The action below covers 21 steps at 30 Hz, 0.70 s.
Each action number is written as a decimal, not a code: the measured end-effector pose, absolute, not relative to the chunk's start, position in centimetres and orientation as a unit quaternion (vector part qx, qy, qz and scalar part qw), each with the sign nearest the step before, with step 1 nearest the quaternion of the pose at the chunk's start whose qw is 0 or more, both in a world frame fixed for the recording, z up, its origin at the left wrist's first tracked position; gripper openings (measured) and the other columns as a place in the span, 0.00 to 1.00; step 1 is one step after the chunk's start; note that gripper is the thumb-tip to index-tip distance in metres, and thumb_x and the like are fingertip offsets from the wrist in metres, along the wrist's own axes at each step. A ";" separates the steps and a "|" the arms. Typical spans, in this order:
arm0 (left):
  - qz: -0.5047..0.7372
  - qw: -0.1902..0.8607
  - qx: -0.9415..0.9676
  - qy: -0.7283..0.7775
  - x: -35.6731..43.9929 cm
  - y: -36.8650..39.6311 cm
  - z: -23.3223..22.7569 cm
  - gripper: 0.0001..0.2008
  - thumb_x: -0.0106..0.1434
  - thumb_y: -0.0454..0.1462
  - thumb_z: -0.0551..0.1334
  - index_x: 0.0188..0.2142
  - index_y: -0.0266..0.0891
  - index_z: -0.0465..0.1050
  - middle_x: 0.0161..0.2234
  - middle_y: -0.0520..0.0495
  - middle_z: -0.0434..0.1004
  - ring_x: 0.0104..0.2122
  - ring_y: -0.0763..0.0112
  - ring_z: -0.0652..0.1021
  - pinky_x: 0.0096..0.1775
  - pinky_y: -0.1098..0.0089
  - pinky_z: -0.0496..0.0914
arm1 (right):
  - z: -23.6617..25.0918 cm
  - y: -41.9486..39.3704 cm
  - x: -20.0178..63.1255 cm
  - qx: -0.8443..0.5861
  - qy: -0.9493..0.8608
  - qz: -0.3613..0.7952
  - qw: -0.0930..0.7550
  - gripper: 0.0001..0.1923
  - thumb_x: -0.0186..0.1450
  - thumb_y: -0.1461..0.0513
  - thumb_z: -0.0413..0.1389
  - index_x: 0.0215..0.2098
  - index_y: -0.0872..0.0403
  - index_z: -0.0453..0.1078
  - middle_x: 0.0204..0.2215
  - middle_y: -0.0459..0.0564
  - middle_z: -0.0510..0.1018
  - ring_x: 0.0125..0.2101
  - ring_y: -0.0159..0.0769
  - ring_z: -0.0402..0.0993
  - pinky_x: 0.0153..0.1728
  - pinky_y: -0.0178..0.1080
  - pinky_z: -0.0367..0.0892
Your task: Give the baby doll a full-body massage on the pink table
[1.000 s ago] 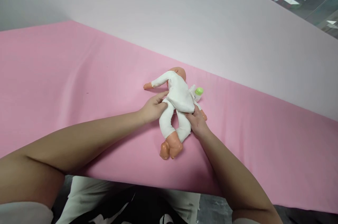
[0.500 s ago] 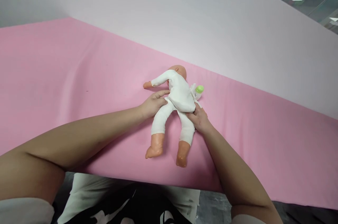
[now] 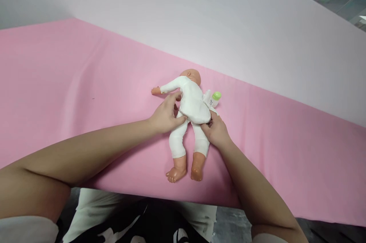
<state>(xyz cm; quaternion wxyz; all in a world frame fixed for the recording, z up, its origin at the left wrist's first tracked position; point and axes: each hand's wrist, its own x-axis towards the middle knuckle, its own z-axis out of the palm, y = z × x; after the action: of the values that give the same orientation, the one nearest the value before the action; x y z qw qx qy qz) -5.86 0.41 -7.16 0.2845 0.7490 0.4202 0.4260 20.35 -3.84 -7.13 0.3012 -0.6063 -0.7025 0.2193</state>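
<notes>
**Doll lies face down on the pink cloth, a hand at each hip**

Doll [image 3: 192, 105] in a white soft-cloth suit lies belly down near the middle of the pink cloth [image 3: 85, 82], its bald, peach-coloured plastic head pointing away from the person and its feet toward them. The stuffed trunk looks plump and slightly wrinkled; the cloth legs end in bare moulded plastic feet, side by side and close to the near edge of the cloth. One sleeve stretches out to the left, ending in a small plastic hand.

Left hand [image 3: 165, 115] presses against the doll's left hip and waist, thumb and fingers curled onto the white fabric in a loose grip. Right hand [image 3: 217, 130] touches the other hip from the right, fingers bent against the cloth body; how firmly it grips cannot be told.

A small white bottle [image 3: 214, 99] with a round green cap lies just beside the doll's right flank. The pink cloth is smooth and matt, with faint folds, and meets a pale, plain wall [image 3: 200, 18] behind.
</notes>
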 end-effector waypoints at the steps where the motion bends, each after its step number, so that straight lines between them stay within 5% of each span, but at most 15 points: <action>1: 0.438 0.222 0.772 0.402 -6.0 0.4 -7.1 0.45 0.58 0.44 0.70 0.72 0.42 0.56 0.66 0.33 0.67 0.60 0.44 0.75 0.54 0.47 0.76 | -7.1 -4.0 20.2 -0.612 -0.702 0.195 0.307 0.36 0.65 0.55 0.62 0.70 0.45 0.66 0.58 0.55 0.81 0.57 0.57 0.76 0.59 0.61 0.73; 5: 0.446 0.011 0.843 0.302 -6.1 -0.3 -6.8 0.29 0.61 0.42 0.66 0.62 0.44 0.70 0.60 0.36 0.72 0.59 0.45 0.73 0.60 0.43 0.70 | -6.7 -4.7 19.3 -0.600 -0.717 0.098 0.342 0.36 0.62 0.58 0.63 0.68 0.48 0.67 0.62 0.60 0.75 0.63 0.59 0.71 0.64 0.63 0.69; 9: 0.325 -0.010 0.905 0.273 -5.8 -1.5 -6.1 0.15 0.65 0.43 0.64 0.49 0.43 0.79 0.49 0.38 0.79 0.49 0.49 0.77 0.55 0.48 0.71 | -6.6 -5.2 18.7 -0.549 -0.766 0.077 0.326 0.24 0.63 0.60 0.62 0.58 0.47 0.74 0.56 0.57 0.79 0.60 0.57 0.73 0.65 0.61 0.69; 21: 0.220 0.062 0.908 0.350 -6.0 -1.8 -4.5 0.24 0.77 0.50 0.52 0.46 0.40 0.84 0.42 0.42 0.83 0.44 0.55 0.81 0.45 0.57 0.72 | -5.8 -6.3 18.2 -0.491 -0.804 0.119 0.313 0.10 0.66 0.61 0.61 0.46 0.49 0.79 0.43 0.51 0.86 0.45 0.49 0.81 0.51 0.53 0.75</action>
<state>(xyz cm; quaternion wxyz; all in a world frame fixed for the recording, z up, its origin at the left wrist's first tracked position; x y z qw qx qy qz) -5.95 -1.80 -4.49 0.0622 0.9082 0.3503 0.2203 18.16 -6.34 -5.76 0.3132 -0.4914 -0.8039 0.1190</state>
